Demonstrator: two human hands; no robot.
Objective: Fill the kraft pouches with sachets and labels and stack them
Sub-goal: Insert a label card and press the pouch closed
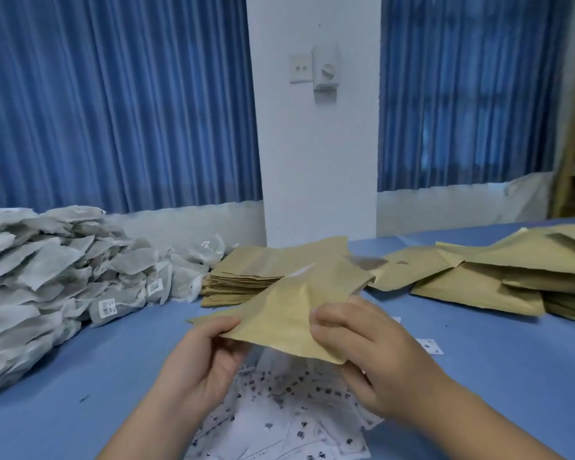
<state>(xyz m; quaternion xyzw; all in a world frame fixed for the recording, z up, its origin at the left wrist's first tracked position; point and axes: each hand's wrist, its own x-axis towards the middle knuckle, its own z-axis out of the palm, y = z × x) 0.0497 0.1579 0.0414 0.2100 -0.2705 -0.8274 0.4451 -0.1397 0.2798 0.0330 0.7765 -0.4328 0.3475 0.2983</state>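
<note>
Each grip, left hand and right hand, pinches one kraft pouch, contents hidden, above loose labels.

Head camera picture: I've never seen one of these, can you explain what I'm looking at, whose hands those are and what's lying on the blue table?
There is no machine here. A person wears one camera on the head, looking forward and down, so the two bare hands are their own. The left hand and right hand both pinch one kraft pouch, held above the blue table. At the left lies a big heap of grey sachets. Behind the held pouch is a neat stack of flat pouches. At the right is a looser pile of pouches. Under the hands lie white printed label sheets. Behind hang blue curtains.
</note>
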